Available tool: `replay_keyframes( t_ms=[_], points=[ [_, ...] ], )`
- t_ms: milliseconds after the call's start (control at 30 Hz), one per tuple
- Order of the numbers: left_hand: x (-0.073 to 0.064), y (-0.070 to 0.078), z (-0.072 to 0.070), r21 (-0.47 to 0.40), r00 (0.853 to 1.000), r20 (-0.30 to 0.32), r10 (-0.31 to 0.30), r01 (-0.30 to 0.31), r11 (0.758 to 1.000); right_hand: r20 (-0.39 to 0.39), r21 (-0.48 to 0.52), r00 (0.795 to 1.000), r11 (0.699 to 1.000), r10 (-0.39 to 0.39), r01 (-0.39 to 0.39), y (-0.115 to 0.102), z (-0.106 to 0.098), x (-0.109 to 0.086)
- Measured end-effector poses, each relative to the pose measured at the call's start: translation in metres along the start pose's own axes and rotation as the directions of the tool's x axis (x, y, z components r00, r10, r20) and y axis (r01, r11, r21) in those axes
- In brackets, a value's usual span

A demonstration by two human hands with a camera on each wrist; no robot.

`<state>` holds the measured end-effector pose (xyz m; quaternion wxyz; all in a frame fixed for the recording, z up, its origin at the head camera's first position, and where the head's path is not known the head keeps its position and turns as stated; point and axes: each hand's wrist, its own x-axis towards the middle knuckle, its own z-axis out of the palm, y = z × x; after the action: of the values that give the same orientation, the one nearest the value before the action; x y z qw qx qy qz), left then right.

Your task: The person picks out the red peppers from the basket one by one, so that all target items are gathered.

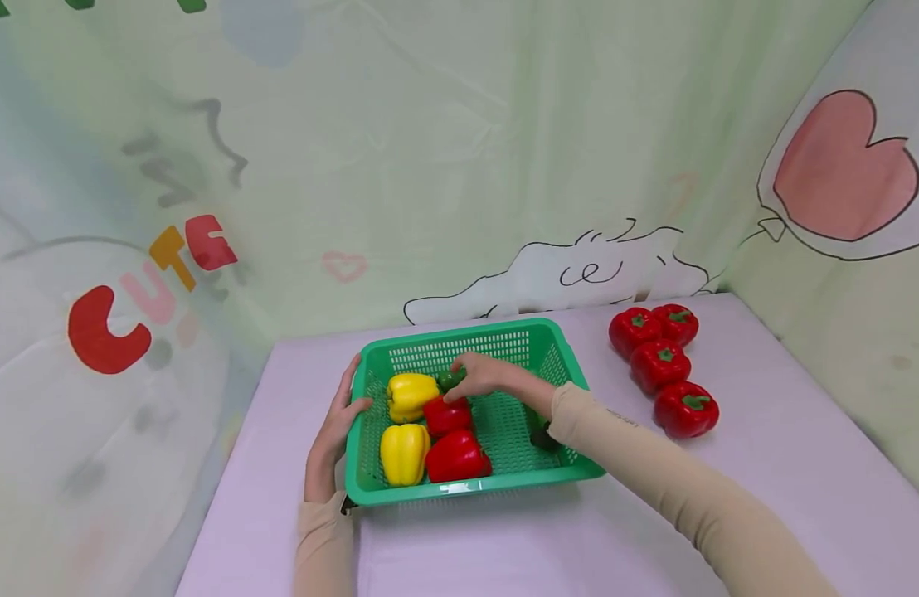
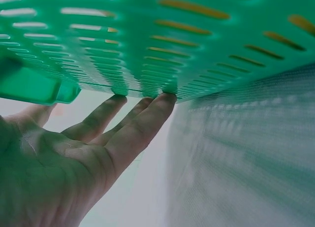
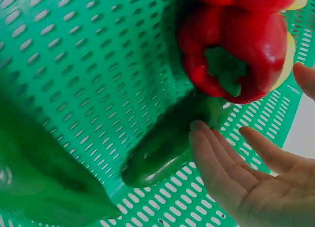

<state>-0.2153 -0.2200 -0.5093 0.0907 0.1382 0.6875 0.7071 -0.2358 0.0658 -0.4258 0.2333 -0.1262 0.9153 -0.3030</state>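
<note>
Loosely spread, right hand [image 1: 480,375] inside basket [image 1: 530,481], fingertips [image 3: 200,127] perhaps against green vegetable [image 3: 160,145].

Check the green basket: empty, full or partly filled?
Partly filled: in the green basket lie two yellow peppers, two red peppers and dark green produce, while part of its floor shows bare.

bkgd curtain [image 1: 415,166], pale grn | pink heart print [image 1: 840,178], upper R | lilac tbl [image 1: 788,406]
</note>
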Motion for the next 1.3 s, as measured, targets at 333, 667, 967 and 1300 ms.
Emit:
replay_keyframes(
  t_ms=[333,667,967,1300],
  points=[
    [-0.002,-0.001,0.002,0.01,1.0,-0.018,-0.02,0.02,1.0,0.106,0.102,0.994,0.994,0.02,-0.031,0.01,0.005,-0.001],
    [-0.007,-0.005,0.002,0.007,1.0,-0.018,-0.023,0.023,1.0,0.225,0.083,0.974,0.997,-0.023,0.004,0.014,0.012,0.002],
    [-0.006,-0.003,0.003,0.021,1.0,-0.007,-0.017,0.017,1.0,0.18,0.103,0.983,0.994,0.022,-0.041,0.017,0.017,0.0],
    [0.001,0.001,0.002,0.016,1.0,-0.02,-0.016,0.016,1.0,0.076,0.12,0.997,0.993,-0.014,0.005,0.016,0.004,-0.003]
  ],
)
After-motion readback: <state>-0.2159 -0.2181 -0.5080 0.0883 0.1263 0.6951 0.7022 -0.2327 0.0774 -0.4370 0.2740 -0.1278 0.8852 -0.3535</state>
